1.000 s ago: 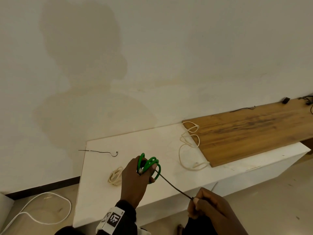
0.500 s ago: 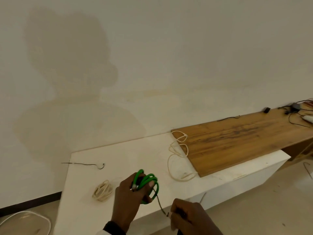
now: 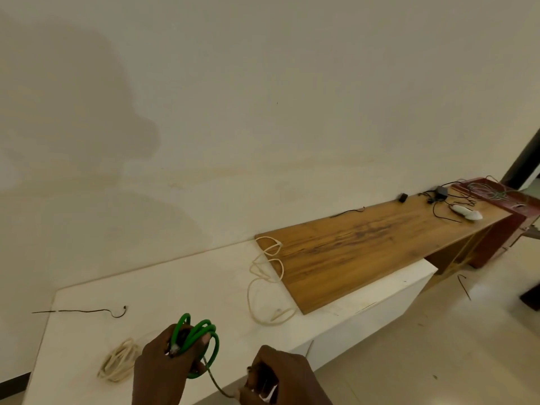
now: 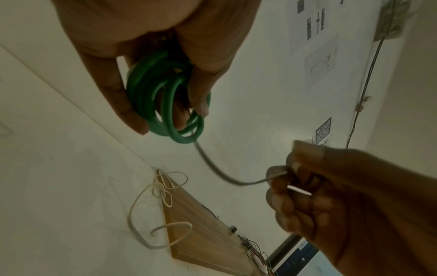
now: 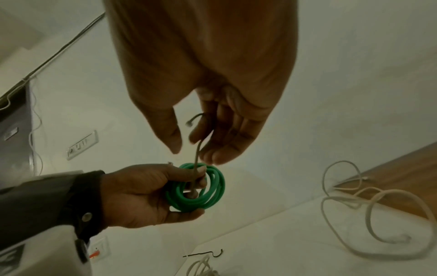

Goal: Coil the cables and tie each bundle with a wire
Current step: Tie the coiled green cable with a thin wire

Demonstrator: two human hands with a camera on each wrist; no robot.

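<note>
A bare indoor workroom.
Plain wall (image 3: 263, 112), white tabletop (image 3: 175, 287), wooden board (image 3: 365, 252), wall sockets (image 5: 81, 144) and scattered cables (image 3: 455, 200).

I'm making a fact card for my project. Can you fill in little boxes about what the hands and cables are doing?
Left hand: grips the green cable coil
Right hand: pinches the thin tie wire running from the coil
White bench: holds a coiled cream cable, a loose cream cable and a spare dark wire
Wooden board: lies across the bench's right part
</note>
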